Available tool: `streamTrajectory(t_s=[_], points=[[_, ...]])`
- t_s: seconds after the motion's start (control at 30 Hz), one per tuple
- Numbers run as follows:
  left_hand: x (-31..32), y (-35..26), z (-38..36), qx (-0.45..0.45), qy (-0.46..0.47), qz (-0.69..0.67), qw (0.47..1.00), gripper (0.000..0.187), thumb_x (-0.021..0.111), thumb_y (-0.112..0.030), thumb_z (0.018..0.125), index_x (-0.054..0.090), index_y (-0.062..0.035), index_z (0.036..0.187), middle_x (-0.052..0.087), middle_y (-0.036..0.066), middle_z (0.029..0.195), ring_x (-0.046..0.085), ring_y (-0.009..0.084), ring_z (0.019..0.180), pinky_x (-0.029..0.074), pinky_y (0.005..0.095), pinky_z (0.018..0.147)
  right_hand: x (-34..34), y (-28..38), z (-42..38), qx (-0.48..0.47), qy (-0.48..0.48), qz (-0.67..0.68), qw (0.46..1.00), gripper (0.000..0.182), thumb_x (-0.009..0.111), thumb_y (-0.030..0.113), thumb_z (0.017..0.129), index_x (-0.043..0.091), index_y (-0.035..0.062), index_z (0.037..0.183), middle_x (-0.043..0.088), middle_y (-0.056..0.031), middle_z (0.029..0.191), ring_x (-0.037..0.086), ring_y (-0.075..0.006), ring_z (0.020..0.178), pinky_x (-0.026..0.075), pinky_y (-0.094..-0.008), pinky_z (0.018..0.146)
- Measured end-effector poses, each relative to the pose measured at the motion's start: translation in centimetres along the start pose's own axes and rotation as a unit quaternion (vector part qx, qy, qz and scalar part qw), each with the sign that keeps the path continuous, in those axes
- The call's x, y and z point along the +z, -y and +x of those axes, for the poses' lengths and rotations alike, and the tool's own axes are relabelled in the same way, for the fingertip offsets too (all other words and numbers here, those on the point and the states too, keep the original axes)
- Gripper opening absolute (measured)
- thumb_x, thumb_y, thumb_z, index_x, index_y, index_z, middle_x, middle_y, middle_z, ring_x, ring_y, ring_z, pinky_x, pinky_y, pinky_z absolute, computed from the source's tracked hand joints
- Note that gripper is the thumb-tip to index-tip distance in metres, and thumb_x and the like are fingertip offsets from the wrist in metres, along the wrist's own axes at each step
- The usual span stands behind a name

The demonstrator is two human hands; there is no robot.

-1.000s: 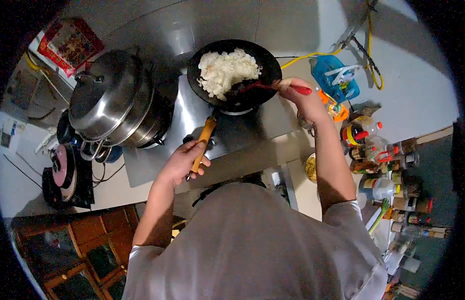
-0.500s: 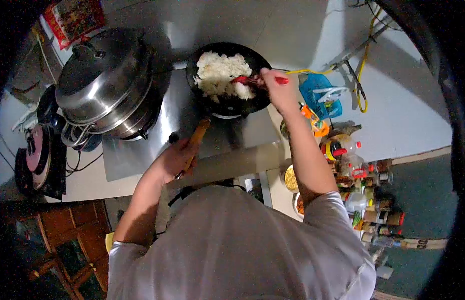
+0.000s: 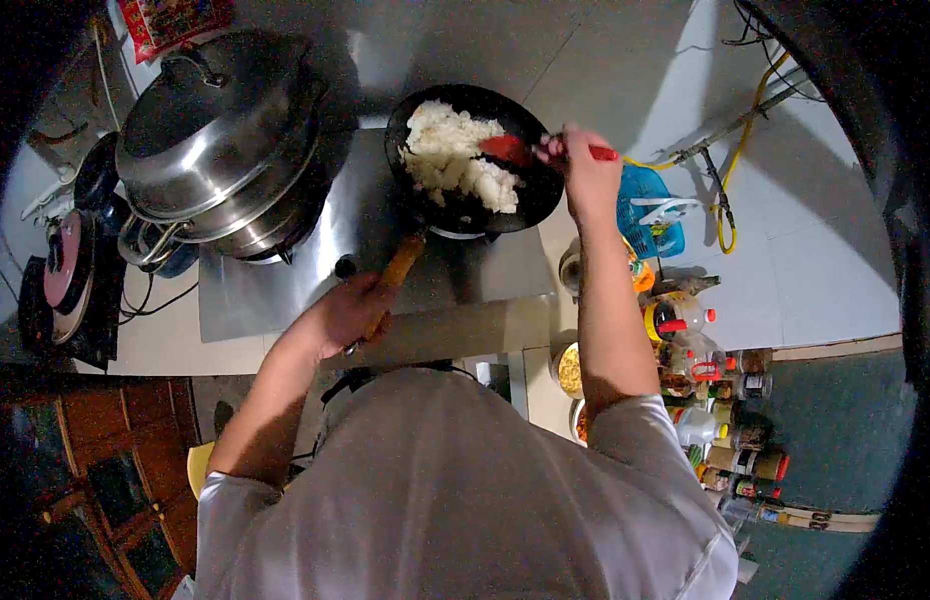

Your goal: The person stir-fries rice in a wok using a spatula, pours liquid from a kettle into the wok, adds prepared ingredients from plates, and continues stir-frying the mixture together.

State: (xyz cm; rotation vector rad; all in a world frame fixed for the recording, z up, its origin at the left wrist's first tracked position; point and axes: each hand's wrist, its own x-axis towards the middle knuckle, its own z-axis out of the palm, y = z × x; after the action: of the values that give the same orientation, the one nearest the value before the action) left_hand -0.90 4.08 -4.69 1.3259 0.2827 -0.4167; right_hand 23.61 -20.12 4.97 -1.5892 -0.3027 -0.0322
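Observation:
A dark wok (image 3: pixel 535 200) sits on the stove with white rice (image 3: pixel 450 145) heaped over its left and middle part. My left hand (image 3: pixel 357 308) is closed round the wok's wooden handle (image 3: pixel 403 262). At the wok's right rim, my right hand (image 3: pixel 589 172) grips a spatula with a red blade (image 3: pixel 507 150). The blade is inside the wok, against the right edge of the rice. Part of the spatula's handle is hidden by my fingers.
A large lidded steel steamer pot (image 3: pixel 210 150) stands left of the wok. On the right are a blue basket (image 3: pixel 650 220), several bottles (image 3: pixel 685 316) and a bowl of yellow food (image 3: pixel 568 370). A yellow hose (image 3: pixel 730 190) runs along the back right.
My right hand has moved right with the spatula, and its red blade shows more fully. The rice lies more spread toward the lower right. My left hand keeps its grip. The whole view has shifted slightly.

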Motion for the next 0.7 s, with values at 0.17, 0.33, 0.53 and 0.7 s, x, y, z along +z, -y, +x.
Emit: streamTrajectory(t_s=[0.17,0.33,0.53,0.7], points=[[0.9,-1.3,-0.5,-0.022,-0.010,0.092,0.995,0.032,0.049,-0.036,0.102,0.053,-0.0044,0.098,0.054,0.005,0.065,0.048,0.0132,0.050,0.037,0.0299,0.045,1.0,-5.6,0.6,0.003,0.029,0.016,0.999,0.027,0.057,0.015,0.097,0.057,-0.0015,0.074,0.059,-0.0086,0.072,0.062,-0.0191,0.071,0.056,-0.0327,0.071],[0.2,-0.4,0.2,-0.028,-0.040,0.053,0.997,0.033,0.048,-0.037,0.102,0.054,-0.0043,0.100,0.054,0.004,0.064,0.049,0.0131,0.049,0.038,0.0310,0.044,-1.3,-1.4,0.2,0.004,0.044,0.066,0.997,0.031,0.057,0.015,0.097,0.053,0.0003,0.069,0.055,-0.0084,0.069,0.060,-0.0203,0.071,0.056,-0.0368,0.069],[0.5,0.7,0.1,-0.044,-0.037,0.017,0.998,0.032,0.047,-0.034,0.103,0.056,-0.0035,0.102,0.055,0.005,0.064,0.049,0.0126,0.050,0.037,0.0308,0.043,1.0,-7.7,2.8,-0.057,0.066,-0.074,0.993,0.033,0.058,0.014,0.096,0.052,0.0004,0.066,0.059,-0.0082,0.069,0.060,-0.0177,0.068,0.051,-0.0334,0.065],[-0.2,1.8,0.8,-0.003,-0.028,0.012,1.000,0.031,0.047,-0.033,0.103,0.056,-0.0031,0.104,0.056,0.004,0.064,0.051,0.0128,0.051,0.038,0.0299,0.043,-0.4,-2.6,1.3,-0.013,0.086,0.104,0.991,0.026,0.056,0.009,0.093,0.053,0.0015,0.068,0.055,-0.0109,0.070,0.058,-0.0218,0.066,0.060,-0.0404,0.070]])
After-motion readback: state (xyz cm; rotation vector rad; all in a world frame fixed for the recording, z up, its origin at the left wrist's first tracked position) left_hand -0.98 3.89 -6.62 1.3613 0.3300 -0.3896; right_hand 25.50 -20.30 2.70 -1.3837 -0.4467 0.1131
